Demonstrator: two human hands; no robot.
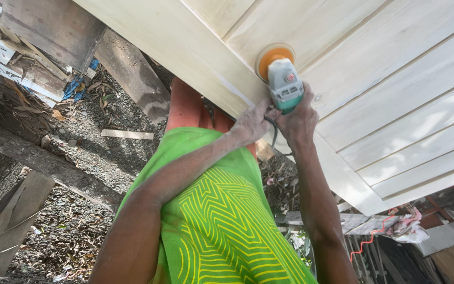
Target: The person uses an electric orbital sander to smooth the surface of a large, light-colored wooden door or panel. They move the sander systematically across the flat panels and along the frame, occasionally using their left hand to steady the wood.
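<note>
A pale wooden door panel (395, 79) with slatted boards lies flat across the upper right. On its frame rests a grey-green angle grinder (284, 84) with an orange sanding disc (273, 54). My right hand (299, 120) grips the grinder's body from below. My left hand (252, 123), dusted white, holds the tool's rear end where the black cord (274, 134) leaves it. Both forearms reach up from my green patterned shirt (222, 221).
Gravel and dry leaves cover the ground (95, 158) at left. Rough timber planks (53, 165) and beams (132, 73) lie there. A loose wood strip (127, 134) sits on the gravel. At lower right are boards, a rag (408, 223) and a red cord (371, 239).
</note>
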